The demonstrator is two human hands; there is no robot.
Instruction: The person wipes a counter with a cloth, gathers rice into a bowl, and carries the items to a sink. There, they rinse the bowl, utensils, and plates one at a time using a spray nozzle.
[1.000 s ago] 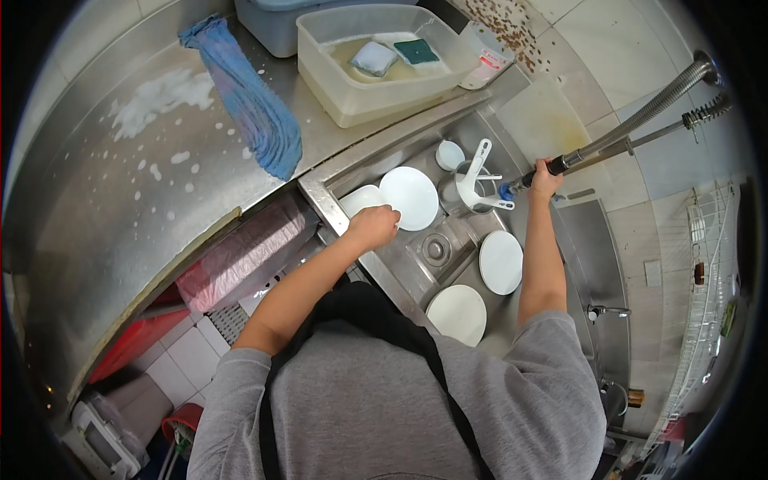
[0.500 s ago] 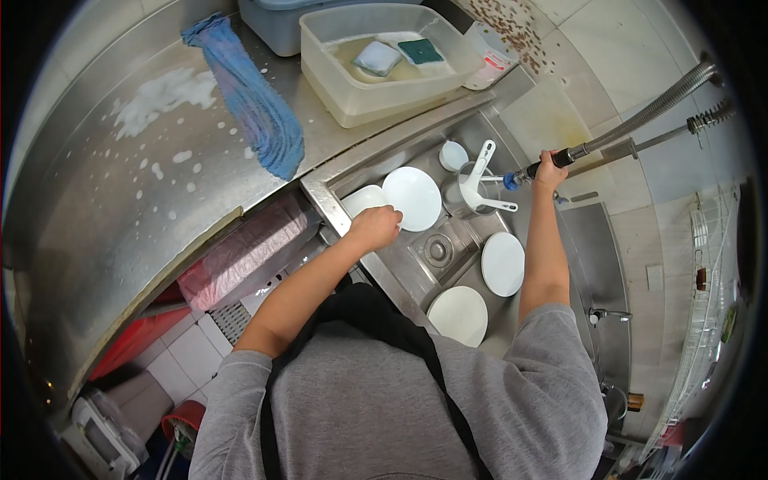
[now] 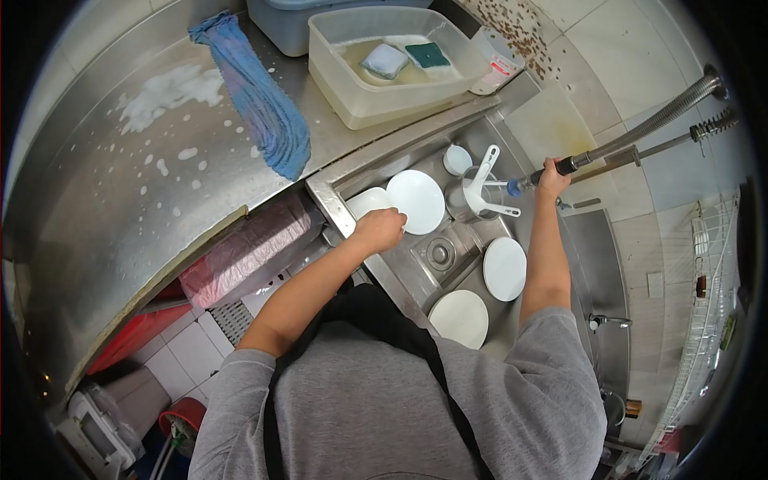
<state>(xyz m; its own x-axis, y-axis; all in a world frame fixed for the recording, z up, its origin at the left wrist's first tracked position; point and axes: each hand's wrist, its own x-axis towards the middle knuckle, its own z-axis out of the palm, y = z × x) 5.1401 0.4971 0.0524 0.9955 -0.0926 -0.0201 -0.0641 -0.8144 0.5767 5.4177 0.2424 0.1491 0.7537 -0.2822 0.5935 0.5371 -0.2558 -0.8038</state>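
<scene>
My right hand is wrapped round the dark handle of a spray hose, whose blue nozzle points left at a clear jug holding white-handled utensils. My left hand is closed at the sink's left side, by a round white plate and a second white dish; its fingertips are at their lower edges, and what they grip is hidden. A small white cup is behind the jug. Two more plates lie nearer my body in the sink.
A steel counter with foam and a blue cloth is at left. Behind the sink stands a translucent tub with two sponges in water. A blue bin and a white container are beside it. A wire rack hangs right.
The whole view has shifted slightly. My right hand still holds the hose and my left hand stays by the plates, with its fingers turned a little.
</scene>
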